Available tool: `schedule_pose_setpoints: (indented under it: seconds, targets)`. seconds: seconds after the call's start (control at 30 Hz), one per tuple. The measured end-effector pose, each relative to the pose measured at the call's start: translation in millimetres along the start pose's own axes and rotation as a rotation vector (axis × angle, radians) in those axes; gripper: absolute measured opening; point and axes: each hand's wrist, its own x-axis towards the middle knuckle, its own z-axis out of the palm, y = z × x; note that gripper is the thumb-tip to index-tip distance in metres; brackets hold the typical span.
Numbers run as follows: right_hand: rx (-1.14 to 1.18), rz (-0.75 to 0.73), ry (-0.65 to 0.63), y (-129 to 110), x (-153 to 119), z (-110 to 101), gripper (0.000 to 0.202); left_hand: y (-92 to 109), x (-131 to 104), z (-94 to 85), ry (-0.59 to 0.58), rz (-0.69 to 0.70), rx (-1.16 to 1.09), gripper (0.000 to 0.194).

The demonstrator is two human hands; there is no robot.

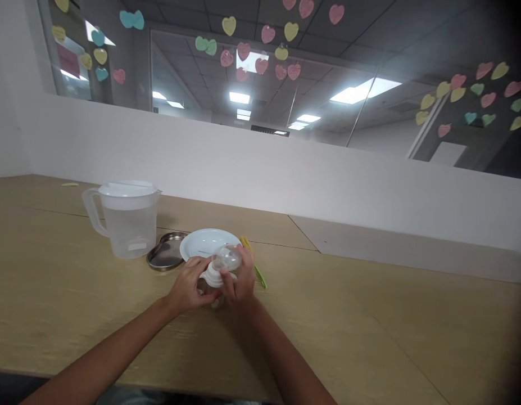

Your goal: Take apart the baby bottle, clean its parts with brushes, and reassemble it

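A baby bottle with a white collar (213, 275) stands between my hands, just in front of a white plate. My left hand (187, 288) is wrapped round the bottle from the left, thumb low on its clear body. My right hand (243, 277) grips a clear domed cap (226, 257), which is tilted at the top of the bottle. Whether the cap touches the collar, I cannot tell. Fingers hide much of the bottle's body.
Behind my hands lies the white plate (196, 241), with a kidney-shaped metal tray (165, 256) to its left. A lidded clear pitcher (131, 228) stands farther left. A yellow-and-green brush-like tool (260, 277) lies right of my right hand. A white wall (243, 169) bounds the table (348, 326).
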Motion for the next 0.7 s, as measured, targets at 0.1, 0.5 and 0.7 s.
schedule_pose_setpoints:
  seconds: [0.1, 0.5, 0.7]
  targets:
    - [0.043, 0.22, 0.259, 3, 6, 0, 0.055, 0, -1, 0.5, -0.001, -0.001, -0.002, 0.064]
    - [0.25, 0.729, -0.045, 50, 5, 7, 0.055, -1, -1, 1.0, -0.047, -0.038, 0.01, 0.061]
    - [0.249, 0.651, -0.13, 51, 3, 8, 0.053, 0, -1, 0.9, -0.057, -0.057, -0.003, 0.061]
